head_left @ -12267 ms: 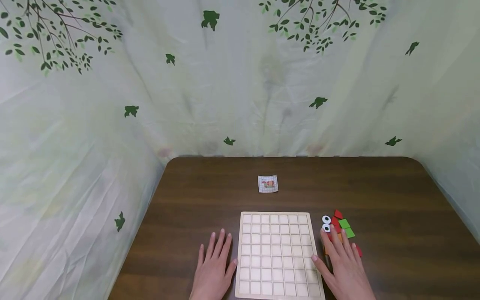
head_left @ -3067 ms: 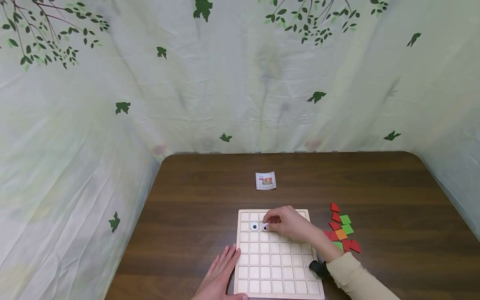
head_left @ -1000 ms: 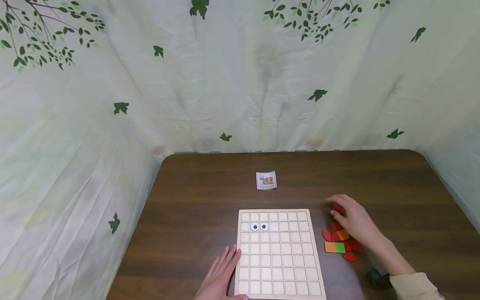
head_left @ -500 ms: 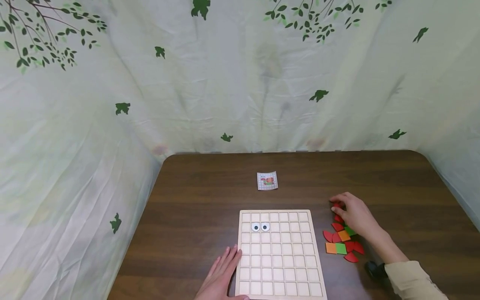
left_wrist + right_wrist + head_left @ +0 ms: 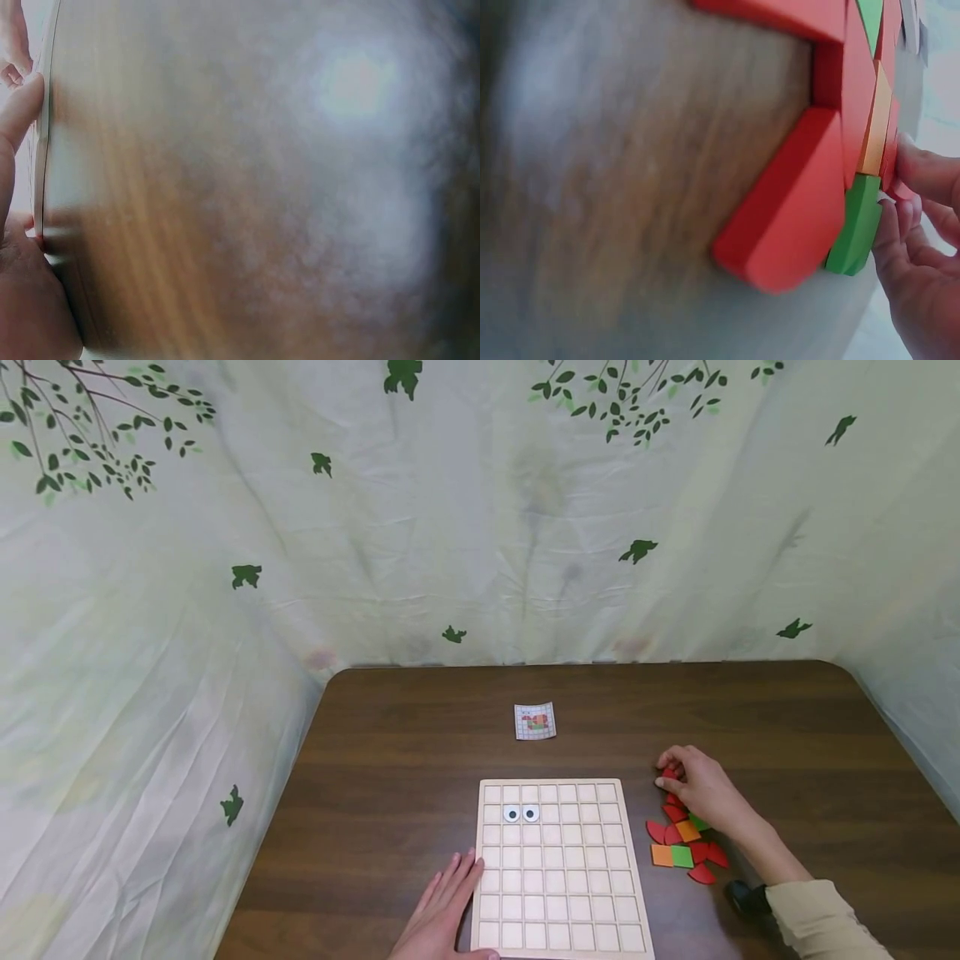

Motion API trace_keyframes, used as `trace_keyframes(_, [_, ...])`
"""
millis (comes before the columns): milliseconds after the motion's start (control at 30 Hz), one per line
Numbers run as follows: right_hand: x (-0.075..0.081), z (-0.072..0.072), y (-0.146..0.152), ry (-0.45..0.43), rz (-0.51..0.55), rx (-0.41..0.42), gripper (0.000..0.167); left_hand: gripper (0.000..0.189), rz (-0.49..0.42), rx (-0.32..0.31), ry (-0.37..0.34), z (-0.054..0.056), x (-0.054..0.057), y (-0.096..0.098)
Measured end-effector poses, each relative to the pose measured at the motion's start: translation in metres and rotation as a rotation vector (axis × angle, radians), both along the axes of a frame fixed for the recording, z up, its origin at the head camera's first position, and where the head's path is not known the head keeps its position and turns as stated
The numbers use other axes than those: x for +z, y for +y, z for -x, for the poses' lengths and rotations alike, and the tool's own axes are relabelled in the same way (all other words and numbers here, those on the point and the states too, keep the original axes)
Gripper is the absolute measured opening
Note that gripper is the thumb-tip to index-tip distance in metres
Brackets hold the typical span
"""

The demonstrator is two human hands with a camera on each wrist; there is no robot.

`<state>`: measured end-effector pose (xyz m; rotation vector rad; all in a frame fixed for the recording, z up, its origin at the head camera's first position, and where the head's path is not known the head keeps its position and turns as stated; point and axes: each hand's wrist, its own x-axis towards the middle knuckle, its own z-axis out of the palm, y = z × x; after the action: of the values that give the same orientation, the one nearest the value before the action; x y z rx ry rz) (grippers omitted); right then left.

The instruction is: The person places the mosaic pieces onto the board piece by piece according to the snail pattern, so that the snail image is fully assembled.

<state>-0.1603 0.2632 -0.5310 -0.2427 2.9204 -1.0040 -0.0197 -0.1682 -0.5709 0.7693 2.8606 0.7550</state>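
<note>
A pale wooden board (image 5: 555, 883) with a grid of square cells lies on the table. Two round white eye tiles (image 5: 521, 814) sit side by side in its second row from the far edge. My left hand (image 5: 441, 914) rests along the board's left edge, fingers fairly straight and thumb by the near edge. To the right of the board, my right hand (image 5: 707, 790) pinches a red tile (image 5: 670, 772) at the far end of a loose group, between thumb and fingers. In the right wrist view those fingertips (image 5: 906, 150) are at a red tile beyond a green tile (image 5: 855, 225).
Several red tiles lie below the right hand, with orange tiles (image 5: 662, 855) and green tiles (image 5: 682, 857) among them. A small card (image 5: 535, 722) printed with a coloured picture on a grid lies beyond the board. A leaf-patterned curtain (image 5: 480, 527) hangs behind the brown table (image 5: 390, 735).
Earlier both hands lay flat beside the bare board. The right hand then set the eye tiles on it and moved right to the loose tiles, where its fingers have closed on a red one.
</note>
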Motion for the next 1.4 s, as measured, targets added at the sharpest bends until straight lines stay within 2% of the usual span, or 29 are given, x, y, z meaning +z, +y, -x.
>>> trace_keyframes(200, [0.000,0.000,-0.004,-0.018,0.017,-0.005,0.021,0.105,0.016,0.001,0.035,0.000,-0.001,0.001])
trace_keyframes(400, [0.004,-0.003,-0.013,0.012,0.034,0.005,0.016,0.105,0.018,0.005,0.005,0.001,0.003,0.002])
trace_keyframes(600, [0.008,-0.013,-0.029,0.025,0.052,-0.011,0.015,0.107,0.023,0.008,-0.046,0.002,0.006,0.003])
trace_keyframes(733, [0.010,-0.019,-0.043,0.052,0.082,-0.007,0.017,0.107,0.020,0.006,-0.046,0.001,0.006,0.003])
trace_keyframes(833, [0.011,-0.023,-0.053,0.062,0.120,0.023,0.018,0.107,0.011,0.008,-0.035,0.001,0.006,0.002])
trace_keyframes(1100, [0.006,-0.036,-0.076,-0.017,0.251,0.186,0.022,0.106,0.018,0.006,-0.021,0.000,0.006,0.002])
trace_keyframes(1233, [0.002,-0.039,-0.084,-0.039,0.279,0.195,0.022,0.106,0.010,0.010,-0.031,0.000,0.006,0.002])
trace_keyframes(1400, [-0.001,-0.042,-0.089,-0.033,0.265,0.184,0.021,0.107,0.000,0.017,-0.074,0.000,0.006,0.002])
